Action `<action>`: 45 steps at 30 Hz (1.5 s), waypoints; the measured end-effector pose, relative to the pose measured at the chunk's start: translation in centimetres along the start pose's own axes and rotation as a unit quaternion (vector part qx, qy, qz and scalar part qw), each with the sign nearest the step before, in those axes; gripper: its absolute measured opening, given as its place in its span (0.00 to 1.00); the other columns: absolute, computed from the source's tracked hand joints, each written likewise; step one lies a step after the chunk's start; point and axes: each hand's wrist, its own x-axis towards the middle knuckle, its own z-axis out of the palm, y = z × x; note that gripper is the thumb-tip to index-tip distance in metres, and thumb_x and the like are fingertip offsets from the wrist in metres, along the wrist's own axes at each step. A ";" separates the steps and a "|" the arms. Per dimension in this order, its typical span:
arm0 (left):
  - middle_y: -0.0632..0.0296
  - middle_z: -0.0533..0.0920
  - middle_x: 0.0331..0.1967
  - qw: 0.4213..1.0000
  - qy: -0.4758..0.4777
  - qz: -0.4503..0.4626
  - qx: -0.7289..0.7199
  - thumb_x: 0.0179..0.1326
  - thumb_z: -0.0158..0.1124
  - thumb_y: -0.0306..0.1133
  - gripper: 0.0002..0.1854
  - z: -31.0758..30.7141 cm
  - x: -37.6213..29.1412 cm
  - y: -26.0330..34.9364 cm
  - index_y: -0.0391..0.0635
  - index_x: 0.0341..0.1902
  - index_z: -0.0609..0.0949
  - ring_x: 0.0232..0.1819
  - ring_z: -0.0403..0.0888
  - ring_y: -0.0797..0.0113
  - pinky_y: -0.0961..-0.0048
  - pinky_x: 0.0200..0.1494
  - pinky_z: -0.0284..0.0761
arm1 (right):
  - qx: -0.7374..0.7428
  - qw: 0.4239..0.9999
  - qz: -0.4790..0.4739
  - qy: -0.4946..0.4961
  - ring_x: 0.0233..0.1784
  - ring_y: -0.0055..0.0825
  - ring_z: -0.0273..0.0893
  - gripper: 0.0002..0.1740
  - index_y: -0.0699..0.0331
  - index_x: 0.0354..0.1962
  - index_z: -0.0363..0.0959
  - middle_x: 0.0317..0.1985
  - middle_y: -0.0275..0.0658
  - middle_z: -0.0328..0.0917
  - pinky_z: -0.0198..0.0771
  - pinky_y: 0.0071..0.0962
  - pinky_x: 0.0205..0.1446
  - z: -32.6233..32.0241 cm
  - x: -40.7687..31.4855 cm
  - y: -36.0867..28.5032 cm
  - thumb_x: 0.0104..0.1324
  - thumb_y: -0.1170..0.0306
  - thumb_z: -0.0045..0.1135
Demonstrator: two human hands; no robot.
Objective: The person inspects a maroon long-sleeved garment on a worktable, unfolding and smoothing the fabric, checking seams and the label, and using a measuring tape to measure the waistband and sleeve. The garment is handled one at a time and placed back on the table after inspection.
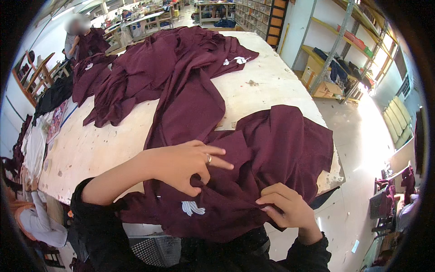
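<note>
A maroon cloth garment point(231, 217) lies over the near edge of the table and hangs toward my body. My left hand point(190, 166) pinches a fold of it between thumb and index finger, its other fingers spread. At the right, my right hand point(285, 205) grips the same cloth with thumb and fingertips. Between the two hands the fabric is drawn into a ridge. A white striped piece point(193, 208), perhaps a tag or ties, shows on the garment below my left hand. Part of the cloth bunches up beyond my right hand.
More maroon garments point(153, 64) are heaped across the far side of the pale worktable point(265, 91). A person point(76, 37) stands at the far left, another point(40, 217) at the near left. Metal shelving point(333, 54) stands at the right. A plastic basket point(156, 250) is below the table edge.
</note>
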 end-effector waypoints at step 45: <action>0.60 0.84 0.25 0.862 0.478 -0.148 -0.087 0.35 0.78 0.24 0.14 3.2 -9.2 5.2 0.47 0.25 0.79 0.25 0.80 0.70 0.75 0.32 0.66 | 0.000 0.989 0.061 0.131 0.39 0.36 0.76 0.16 0.65 0.41 0.76 0.37 0.42 0.74 0.71 0.28 0.41 0.0 -1.0 0.7 0.52 0.83 0.60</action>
